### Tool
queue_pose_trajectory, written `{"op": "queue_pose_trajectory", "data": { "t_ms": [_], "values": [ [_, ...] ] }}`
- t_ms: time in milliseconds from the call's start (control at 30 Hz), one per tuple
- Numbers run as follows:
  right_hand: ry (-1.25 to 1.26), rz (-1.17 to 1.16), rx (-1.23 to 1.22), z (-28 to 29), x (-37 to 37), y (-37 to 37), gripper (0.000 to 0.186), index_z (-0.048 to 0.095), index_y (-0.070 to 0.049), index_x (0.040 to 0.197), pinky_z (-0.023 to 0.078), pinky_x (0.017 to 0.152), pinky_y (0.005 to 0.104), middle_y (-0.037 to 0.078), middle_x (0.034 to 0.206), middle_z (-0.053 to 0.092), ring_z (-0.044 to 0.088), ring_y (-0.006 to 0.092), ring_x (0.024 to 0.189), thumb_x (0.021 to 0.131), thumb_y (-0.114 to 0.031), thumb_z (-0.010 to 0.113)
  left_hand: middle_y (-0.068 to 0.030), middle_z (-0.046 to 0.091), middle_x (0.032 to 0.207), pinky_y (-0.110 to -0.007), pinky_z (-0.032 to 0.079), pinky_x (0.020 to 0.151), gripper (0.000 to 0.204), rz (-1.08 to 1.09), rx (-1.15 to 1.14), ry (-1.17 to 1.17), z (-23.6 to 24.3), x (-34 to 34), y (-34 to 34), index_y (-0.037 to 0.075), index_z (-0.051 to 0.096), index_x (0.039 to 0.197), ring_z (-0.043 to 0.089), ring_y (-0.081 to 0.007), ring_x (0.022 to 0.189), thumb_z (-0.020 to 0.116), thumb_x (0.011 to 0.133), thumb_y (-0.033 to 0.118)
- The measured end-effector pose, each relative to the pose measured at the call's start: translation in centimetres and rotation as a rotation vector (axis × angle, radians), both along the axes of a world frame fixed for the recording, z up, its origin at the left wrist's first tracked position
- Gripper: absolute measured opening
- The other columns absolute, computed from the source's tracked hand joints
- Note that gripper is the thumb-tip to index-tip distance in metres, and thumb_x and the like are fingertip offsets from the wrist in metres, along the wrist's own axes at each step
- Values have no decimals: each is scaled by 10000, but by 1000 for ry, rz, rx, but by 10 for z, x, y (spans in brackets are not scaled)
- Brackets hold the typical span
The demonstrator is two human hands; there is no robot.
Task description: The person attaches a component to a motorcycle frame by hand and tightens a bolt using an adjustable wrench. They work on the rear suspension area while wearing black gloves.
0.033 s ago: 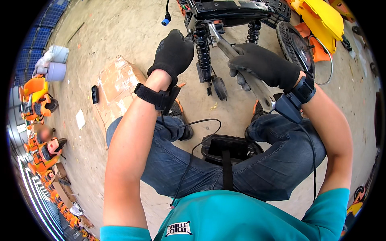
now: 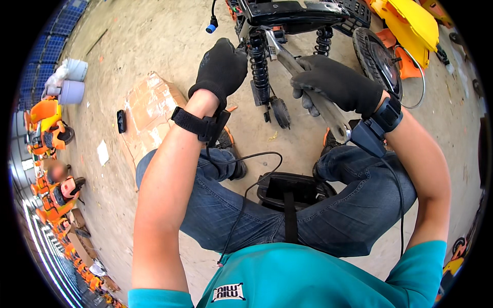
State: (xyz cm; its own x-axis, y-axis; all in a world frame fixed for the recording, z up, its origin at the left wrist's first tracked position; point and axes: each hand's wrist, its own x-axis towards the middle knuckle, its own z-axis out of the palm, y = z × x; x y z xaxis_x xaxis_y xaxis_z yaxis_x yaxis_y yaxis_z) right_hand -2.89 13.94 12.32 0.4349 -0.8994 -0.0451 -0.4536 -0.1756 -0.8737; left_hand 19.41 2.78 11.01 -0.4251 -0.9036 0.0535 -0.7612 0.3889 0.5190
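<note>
In black gloves, both my hands are at the frame of a partly stripped scooter (image 2: 287,16). My right hand (image 2: 336,82) is closed round a long steel wrench (image 2: 329,117). The wrench runs aslant, its far end up against the frame beside a black coil spring shock (image 2: 259,72) and its near end, with a hole, toward my right knee. My left hand (image 2: 222,66) is closed in a fist just left of that shock, at a metal part of the frame; what its fingers hold is hidden. A second coil shock (image 2: 323,42) stands farther right.
A wheel (image 2: 379,61) and yellow body panels (image 2: 408,23) are at the far right. A flattened cardboard sheet (image 2: 149,115) lies on the floor to the left. Between my legs is an open black bin (image 2: 269,191). A cable with a blue plug (image 2: 211,28) hangs left of the frame.
</note>
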Motion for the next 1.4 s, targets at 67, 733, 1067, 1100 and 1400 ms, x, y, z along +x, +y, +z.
{"op": "queue_pose_trajectory", "data": {
  "t_ms": [67, 733, 1067, 1100, 1400],
  "values": [
    [71, 46, -167, -6, -3, -1, 232, 532, 49, 929, 515, 520, 297, 94, 762, 605, 599, 149, 573, 883, -178, 537, -181, 617, 748, -401, 469, 677, 257, -32, -15, 12, 2, 0, 1, -19, 558, 831, 616, -316, 732, 531, 864, 235],
    [384, 116, -318, 11, 1, 3, 177, 611, 12, 955, 508, 633, 336, 149, 873, 602, 618, 239, 699, 870, -88, 493, -237, 613, 737, -435, 515, 727, 215, -596, -416, -428, 8, -4, -40, -38, 643, 799, 634, -385, 784, 521, 820, 138],
    [495, 124, -174, 24, 8, 3, 219, 629, -37, 1034, 467, 761, 383, 175, 971, 572, 587, 307, 860, 850, -88, 525, -303, 629, 825, -453, 503, 718, 346, -274, -68, -238, -7, -18, -35, -81, 625, 814, 627, -423, 783, 477, 845, 230],
    [516, 125, -177, 25, 9, 3, 226, 629, -46, 1044, 465, 772, 384, 176, 982, 567, 579, 314, 885, 841, -76, 533, -289, 643, 824, -446, 511, 688, 347, -280, -91, -264, -10, -15, -37, -73, 625, 808, 640, -402, 752, 472, 859, 234],
    [677, 182, -137, 28, 11, 0, 296, 619, -80, 1087, 463, 827, 387, 174, 1030, 544, 549, 324, 962, 801, -25, 567, -141, 663, 826, -256, 512, 477, 229, 142, 1200, 400, 32, -26, -22, 72, 545, 1008, 624, -158, 576, 437, 941, 262]
  ]
}}
